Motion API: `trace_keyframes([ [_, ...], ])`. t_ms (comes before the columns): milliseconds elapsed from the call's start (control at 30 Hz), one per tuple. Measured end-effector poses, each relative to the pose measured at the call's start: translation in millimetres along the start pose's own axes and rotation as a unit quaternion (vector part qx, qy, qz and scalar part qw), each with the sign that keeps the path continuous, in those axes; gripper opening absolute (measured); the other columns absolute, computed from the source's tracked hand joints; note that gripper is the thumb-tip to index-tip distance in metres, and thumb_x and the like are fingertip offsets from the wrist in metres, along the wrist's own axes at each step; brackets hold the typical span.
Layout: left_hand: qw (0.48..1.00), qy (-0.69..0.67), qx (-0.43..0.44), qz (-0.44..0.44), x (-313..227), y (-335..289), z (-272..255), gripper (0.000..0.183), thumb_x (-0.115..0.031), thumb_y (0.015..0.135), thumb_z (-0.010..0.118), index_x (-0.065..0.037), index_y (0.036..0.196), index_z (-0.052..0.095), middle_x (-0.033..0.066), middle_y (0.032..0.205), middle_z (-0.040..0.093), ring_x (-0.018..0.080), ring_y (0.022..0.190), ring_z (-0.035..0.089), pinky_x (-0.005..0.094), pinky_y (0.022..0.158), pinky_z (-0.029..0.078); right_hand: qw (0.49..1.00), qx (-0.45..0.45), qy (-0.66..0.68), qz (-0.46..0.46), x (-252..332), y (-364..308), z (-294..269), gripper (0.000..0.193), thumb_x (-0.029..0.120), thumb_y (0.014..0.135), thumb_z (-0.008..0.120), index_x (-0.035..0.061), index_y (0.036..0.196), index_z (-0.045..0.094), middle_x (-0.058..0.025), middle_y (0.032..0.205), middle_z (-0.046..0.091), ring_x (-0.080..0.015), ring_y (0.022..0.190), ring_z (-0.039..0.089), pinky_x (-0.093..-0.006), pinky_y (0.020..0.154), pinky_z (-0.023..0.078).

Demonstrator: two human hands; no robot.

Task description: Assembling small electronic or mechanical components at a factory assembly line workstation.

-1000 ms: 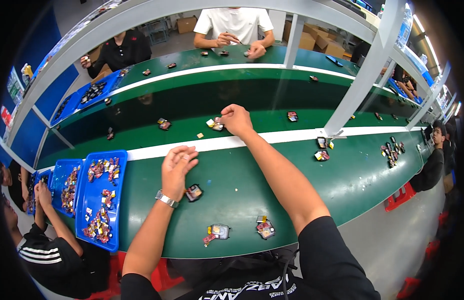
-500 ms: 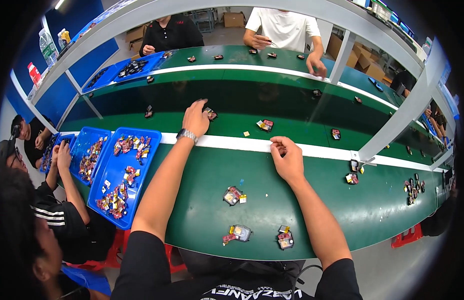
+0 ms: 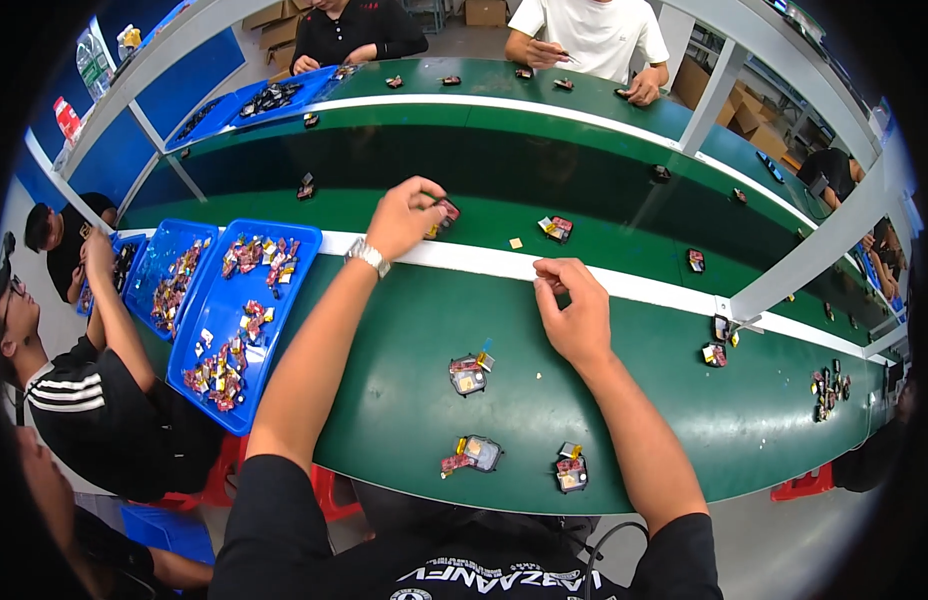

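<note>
My left hand (image 3: 406, 218) reaches over the white rail to the green belt. Its thumb and fingers are closed on a small electronic module (image 3: 446, 212) with a red circuit board, partly hidden by the fingers. My right hand (image 3: 576, 308) hovers at the near side of the rail, fingers loosely curled and thumb a little apart, with nothing visible in it. Below it on the green table lie three more modules: one with a clear window (image 3: 468, 376), one with its board hanging out to the left (image 3: 478, 453), and one with yellow tape (image 3: 572, 470).
A blue tray (image 3: 187, 385) with many red-and-yellow boards stands left of my left arm. The white rail (image 3: 484, 262) divides table from belt, where another module (image 3: 557, 229) lies. A grey post (image 3: 809, 262) slants at the right. Co-workers sit opposite and to the left.
My left hand has drawn back toward me and now grips the module from the belt. The nearest-to-rail table module has turned, its yellow-taped part now pointing up. My right hand has hardly moved.
</note>
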State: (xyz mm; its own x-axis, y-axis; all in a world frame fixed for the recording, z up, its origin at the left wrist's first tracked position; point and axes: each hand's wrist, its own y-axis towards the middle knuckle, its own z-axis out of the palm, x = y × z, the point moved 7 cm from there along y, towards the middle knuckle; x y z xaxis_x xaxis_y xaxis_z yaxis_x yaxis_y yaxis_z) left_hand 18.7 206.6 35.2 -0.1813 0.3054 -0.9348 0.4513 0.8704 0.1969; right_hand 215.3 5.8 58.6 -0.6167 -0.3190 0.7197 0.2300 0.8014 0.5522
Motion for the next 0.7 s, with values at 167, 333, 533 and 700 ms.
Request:
trace_keyframes([
  [167, 0.959, -0.226, 0.077, -0.152, -26, -81, 68, 0.031, -0.002, 0.094, 0.059, -0.003, 0.124, 0.055, 0.0088, 0.105, 0.069, 0.0145, 0.092, 0.068, 0.0276, 0.076, 0.058, 0.995, -0.01, -0.041, -0.094, 36, -11, 8, 0.027, 0.003, 0.079, 0.073, 0.0047, 0.105, 0.067, -0.0091, 0.098, 0.063, -0.0238, 0.086, 0.064, -0.0335, 0.073, 0.052],
  [333, 0.914, -0.344, 0.165, -0.139, -44, -105, 101, 0.038, -0.004, 0.097, 0.054, -0.005, 0.135, 0.047, 0.011, 0.121, 0.063, 0.0162, 0.109, 0.063, 0.0331, 0.09, 0.056, 0.99, -0.004, -0.081, -0.118, 44, -11, 14, 0.025, 0.008, 0.079, 0.076, 0.0062, 0.103, 0.07, -0.0051, 0.099, 0.062, -0.0206, 0.085, 0.062, -0.0317, 0.067, 0.053],
  [533, 0.917, -0.336, 0.165, -0.138, -36, -106, 100, 0.038, 0.0, 0.098, 0.048, -0.002, 0.136, 0.045, 0.0114, 0.127, 0.059, 0.0172, 0.113, 0.061, 0.033, 0.096, 0.053, 0.983, 0.022, -0.131, -0.127, 38, -14, 17, 0.024, 0.006, 0.076, 0.076, 0.0068, 0.099, 0.069, -0.004, 0.104, 0.06, -0.0204, 0.088, 0.062, -0.0334, 0.067, 0.055],
  [700, 0.924, -0.312, 0.178, -0.131, -30, -109, 111, 0.036, 0.001, 0.097, 0.046, -0.002, 0.133, 0.047, 0.0109, 0.128, 0.059, 0.0172, 0.113, 0.061, 0.0331, 0.097, 0.054, 0.984, 0.045, -0.135, -0.107, 36, -9, 13, 0.022, 0.003, 0.073, 0.075, 0.0053, 0.093, 0.065, -0.0051, 0.099, 0.059, -0.0228, 0.091, 0.06, -0.035, 0.071, 0.054],
])
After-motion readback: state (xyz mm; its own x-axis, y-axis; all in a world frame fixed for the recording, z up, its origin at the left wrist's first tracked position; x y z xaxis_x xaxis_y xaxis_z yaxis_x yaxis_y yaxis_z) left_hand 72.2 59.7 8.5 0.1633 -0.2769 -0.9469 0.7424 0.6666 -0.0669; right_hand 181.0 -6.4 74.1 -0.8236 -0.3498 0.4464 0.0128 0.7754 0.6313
